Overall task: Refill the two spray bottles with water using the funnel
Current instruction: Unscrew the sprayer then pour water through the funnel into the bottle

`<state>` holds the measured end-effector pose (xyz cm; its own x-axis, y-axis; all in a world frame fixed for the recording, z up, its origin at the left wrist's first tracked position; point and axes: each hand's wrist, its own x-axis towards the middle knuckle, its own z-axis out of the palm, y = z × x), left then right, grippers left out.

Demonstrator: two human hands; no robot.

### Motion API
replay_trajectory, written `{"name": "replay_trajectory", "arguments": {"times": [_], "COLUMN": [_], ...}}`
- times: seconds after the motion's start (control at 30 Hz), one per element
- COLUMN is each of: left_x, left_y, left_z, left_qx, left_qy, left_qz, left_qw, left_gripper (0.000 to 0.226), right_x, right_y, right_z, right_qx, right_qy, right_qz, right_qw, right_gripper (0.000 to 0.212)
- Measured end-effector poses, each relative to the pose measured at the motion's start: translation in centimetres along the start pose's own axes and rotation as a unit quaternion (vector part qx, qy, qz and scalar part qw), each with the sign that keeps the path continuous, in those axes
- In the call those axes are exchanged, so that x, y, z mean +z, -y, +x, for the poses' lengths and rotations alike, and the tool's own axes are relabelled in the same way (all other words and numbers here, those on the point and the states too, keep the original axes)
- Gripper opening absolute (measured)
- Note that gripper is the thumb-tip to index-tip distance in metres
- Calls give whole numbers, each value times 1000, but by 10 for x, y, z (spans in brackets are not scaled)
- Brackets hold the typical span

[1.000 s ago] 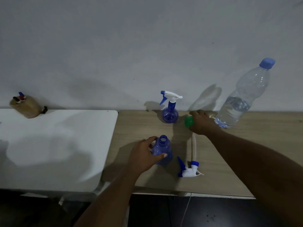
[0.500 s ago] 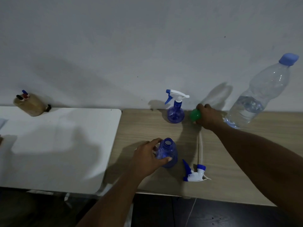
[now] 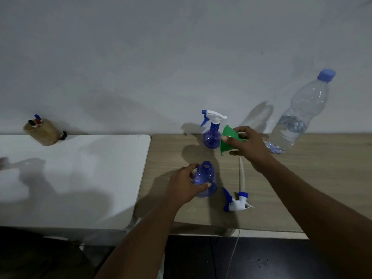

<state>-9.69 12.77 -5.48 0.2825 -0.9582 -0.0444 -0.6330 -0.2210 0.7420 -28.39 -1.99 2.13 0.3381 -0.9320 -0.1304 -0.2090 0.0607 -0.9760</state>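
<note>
- Since half a second ago: right hand (image 3: 249, 146) has lifted the green funnel (image 3: 226, 140) off the wooden table (image 3: 302, 188). Everything else is where it was.
- Funnel is in the air, tilted, wide rim facing left, just right of the capped spray bottle (image 3: 211, 135). Can't tell whether they touch.
- Right thumb and fingers pinch the funnel's cone. The rim sticks out left of the fingertips and the narrow end is mostly hidden in the hand.
- Left hand (image 3: 185, 186) grips the open spray bottle (image 3: 207, 178), fingers curled round its body, neck clear above them.
- Bare wood between the two spray bottles, more to the right of the right forearm.
- Removed sprayer head (image 3: 236, 203) lies near the front edge, its tube (image 3: 242, 174) pointing toward the wall.
- Water bottle (image 3: 298, 119) stands capped at the wall, right of the funnel.
- White table (image 3: 80, 178) adjoins the wooden table's left edge, with a pen holder (image 3: 42, 131) at the back.
</note>
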Motion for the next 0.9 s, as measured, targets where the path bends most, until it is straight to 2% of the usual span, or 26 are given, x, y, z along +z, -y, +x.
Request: {"name": "replay_trajectory", "arguments": {"times": [0.1, 0.27, 0.43, 0.53, 0.73, 0.9], "left_x": [-1, -4, -3, -4, -5, -4], "left_y": [-2, -5, -5, -6, -8, -6], "left_z": [-1, -2, -1, -1, -1, -2], "left_qx": [2, 2, -19, -24, -26, -22], "left_qy": [1, 11, 23, 22, 27, 28], "left_qz": [-1, 1, 9, 12, 21, 3], "left_qw": [1000, 1000, 1000, 999, 999, 999], "left_gripper": [69, 69, 80, 81, 75, 64], "right_x": [13, 30, 44, 49, 51, 50], "right_y": [6, 22, 28, 18, -3, -15], "right_z": [-21, -42, -53, -59, -66, -69], "right_qx": [-3, -45, -132, -173, -201, -218], "right_qy": [30, 98, 46, 26, -20, 1], "right_qz": [44, 49, -22, -46, -77, -147], "right_qw": [999, 993, 990, 983, 976, 965], "right_gripper": [63, 48, 46, 52, 59, 60]}}
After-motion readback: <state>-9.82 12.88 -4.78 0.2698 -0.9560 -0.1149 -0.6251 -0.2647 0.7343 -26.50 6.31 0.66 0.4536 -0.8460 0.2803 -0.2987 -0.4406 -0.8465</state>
